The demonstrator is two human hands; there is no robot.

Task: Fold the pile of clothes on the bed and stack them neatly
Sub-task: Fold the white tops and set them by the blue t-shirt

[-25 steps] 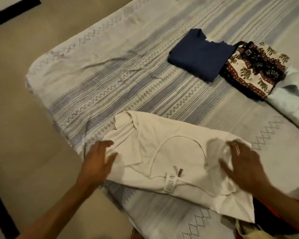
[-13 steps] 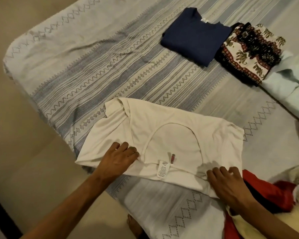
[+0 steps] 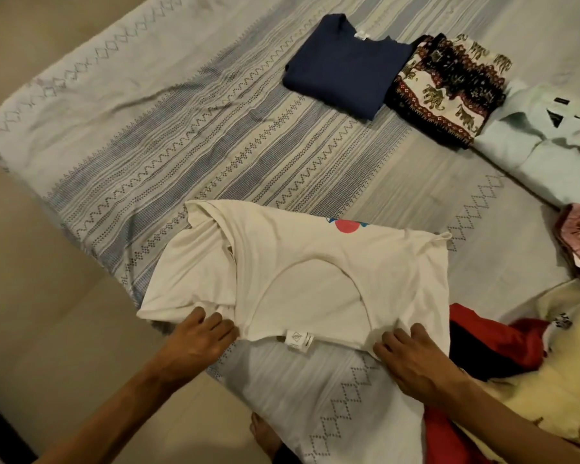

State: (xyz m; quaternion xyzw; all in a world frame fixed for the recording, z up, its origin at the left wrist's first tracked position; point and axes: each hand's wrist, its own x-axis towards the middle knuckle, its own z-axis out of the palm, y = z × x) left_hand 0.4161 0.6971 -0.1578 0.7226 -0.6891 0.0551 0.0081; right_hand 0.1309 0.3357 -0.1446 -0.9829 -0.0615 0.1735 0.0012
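Head view: you are pinching the near edge of the white shirt (image 3: 315, 279) with your left hand (image 3: 198, 343) and right hand (image 3: 412, 360), folded clothes (image 3: 349, 65) lying far right.

White T-shirt (image 3: 315, 262): flat on bed (image 3: 148, 128), sleeves folded in. Navy top (image 3: 342, 67), elephant-print cloth (image 3: 449, 85), pale shirt (image 3: 543, 152): folded, far side.

Both hands (image 3: 200, 343) have slid to the white shirt's (image 3: 315, 272) near hem — pinching its corners.
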